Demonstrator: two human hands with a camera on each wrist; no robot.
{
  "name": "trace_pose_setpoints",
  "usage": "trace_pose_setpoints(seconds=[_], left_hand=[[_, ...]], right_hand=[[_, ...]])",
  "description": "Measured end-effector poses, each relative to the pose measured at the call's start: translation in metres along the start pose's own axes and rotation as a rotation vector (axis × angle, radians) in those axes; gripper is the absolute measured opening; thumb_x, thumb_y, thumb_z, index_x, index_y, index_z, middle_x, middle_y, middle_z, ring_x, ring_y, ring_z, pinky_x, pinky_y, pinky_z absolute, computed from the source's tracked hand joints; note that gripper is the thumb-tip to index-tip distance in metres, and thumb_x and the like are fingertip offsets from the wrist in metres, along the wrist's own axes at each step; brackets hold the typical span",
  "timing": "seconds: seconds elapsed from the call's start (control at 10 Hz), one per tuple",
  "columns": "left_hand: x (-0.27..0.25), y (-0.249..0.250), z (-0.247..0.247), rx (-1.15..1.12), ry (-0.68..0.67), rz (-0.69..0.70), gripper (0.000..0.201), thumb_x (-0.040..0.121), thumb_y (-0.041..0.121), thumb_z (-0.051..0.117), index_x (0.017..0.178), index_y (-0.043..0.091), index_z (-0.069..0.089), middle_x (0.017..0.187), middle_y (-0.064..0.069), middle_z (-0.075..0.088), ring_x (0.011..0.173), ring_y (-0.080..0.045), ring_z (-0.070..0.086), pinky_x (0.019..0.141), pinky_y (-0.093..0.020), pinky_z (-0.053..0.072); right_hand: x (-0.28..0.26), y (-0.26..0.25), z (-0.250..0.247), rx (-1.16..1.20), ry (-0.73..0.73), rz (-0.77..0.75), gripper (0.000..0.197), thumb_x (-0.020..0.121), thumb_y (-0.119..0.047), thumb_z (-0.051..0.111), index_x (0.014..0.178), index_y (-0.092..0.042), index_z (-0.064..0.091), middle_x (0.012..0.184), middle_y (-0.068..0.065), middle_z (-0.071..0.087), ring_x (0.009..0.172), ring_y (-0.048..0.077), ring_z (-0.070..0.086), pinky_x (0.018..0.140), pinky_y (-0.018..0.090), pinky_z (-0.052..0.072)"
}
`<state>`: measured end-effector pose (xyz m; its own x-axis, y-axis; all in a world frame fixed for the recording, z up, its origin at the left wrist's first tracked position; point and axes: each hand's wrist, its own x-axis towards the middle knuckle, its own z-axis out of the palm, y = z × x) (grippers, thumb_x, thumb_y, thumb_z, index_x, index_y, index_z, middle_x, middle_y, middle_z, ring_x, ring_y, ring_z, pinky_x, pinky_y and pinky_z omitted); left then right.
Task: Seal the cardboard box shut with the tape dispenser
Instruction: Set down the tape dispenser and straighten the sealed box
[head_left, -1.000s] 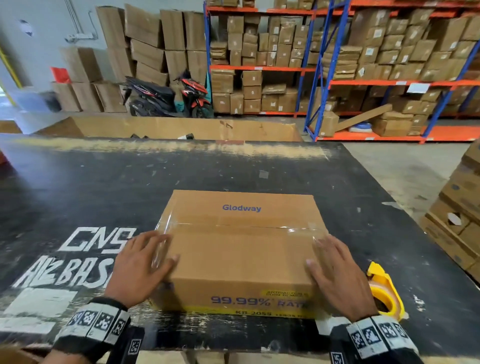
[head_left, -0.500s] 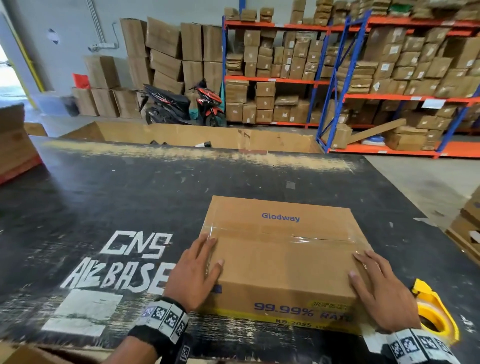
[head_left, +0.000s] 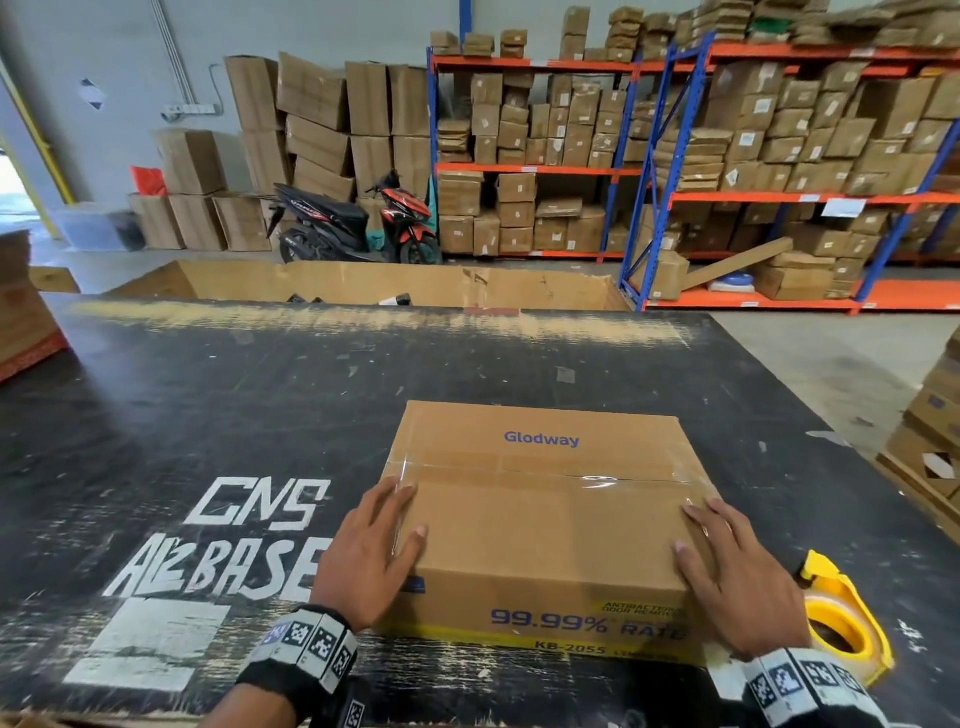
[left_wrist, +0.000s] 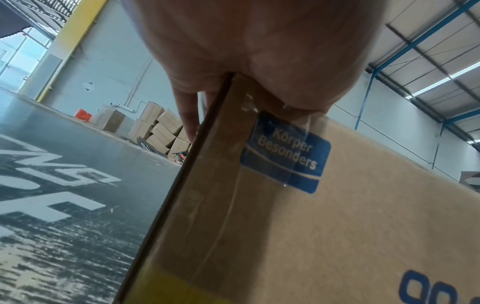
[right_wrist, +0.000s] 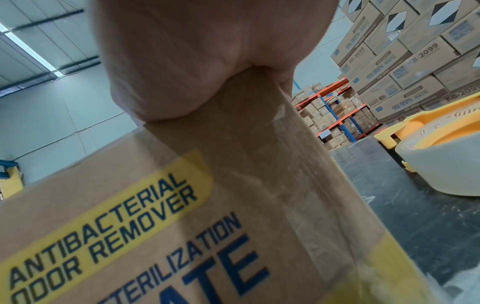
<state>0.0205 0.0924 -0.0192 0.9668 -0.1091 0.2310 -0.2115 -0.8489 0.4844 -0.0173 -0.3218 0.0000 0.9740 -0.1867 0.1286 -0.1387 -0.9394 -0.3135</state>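
the cardboard box (head_left: 545, 525) sits flaps down on the black desk (head_left: 260, 405), near its front edge and right of the white painted lettering (head_left: 223, 540). a strip of clear tape (head_left: 550, 470) runs across the top of the box over the seam, just below the blue "glodway" print, and folds down over both short ends. the left hand (head_left: 369, 556) lies flat against the box's left end, fingers straight and spread over the top corner, the thumb resting on the top face; this grip is released, pressing rather than clasping. the left wrist view shows the palm (left_wrist: 259, 51) pushed against the box's upper corner, with tape lying over a blue label (left_wrist: 285, 156). the right hand (head_left: 737, 577) mirrors it on the right end, fingers straight along the edge and thumb on top, its grip also released and flat on the cardboard. the right wrist view shows that palm (right_wrist: 207, 61) on the corner above a taped yellow band (right_wrist: 103, 218) printed "antibacterial odor remover". the yellow tape dispenser (head_left: 841, 623) lies on the desk just right of the right hand, not touched by it. behind the desk stand shelves (head_left: 727, 171) stacked with cartons and a parked scooter (head_left: 353, 223).
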Motion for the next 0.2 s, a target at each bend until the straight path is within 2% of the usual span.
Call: trace_pose_setpoints(seconds=[0.1,0.2], left_hand=[[0.004,-0.0028,-0.001,-0.11,-0.036,-0.003,0.069,0.09,0.069,0.037,0.151,0.034,0.039,0.16,0.013,0.029,0.139,-0.012,0.042,0.112,-0.037,0.041],[0.0009,-0.0119,-0.0106,-0.315,-0.032,-0.03,0.055,0.092,0.06,0.052,0.144,0.042,0.045,0.154,0.02,0.029,0.141,-0.003,0.036,0.111,-0.039,0.043]], right_hand=[[-0.001,-0.0043,-0.0041,0.023,-0.013,0.013,0.065,0.089,-0.068,0.029,0.145,-0.036,0.039,0.159,-0.01,0.027,0.125,0.02,0.057,0.093,0.042,0.054],[-0.0044,-0.0024,-0.0125,0.098,-0.029,0.021,0.071,0.087,-0.071,0.034,0.148,-0.037,0.034,0.163,-0.012,0.016,0.137,0.024,0.047,0.1,0.046,0.05]])
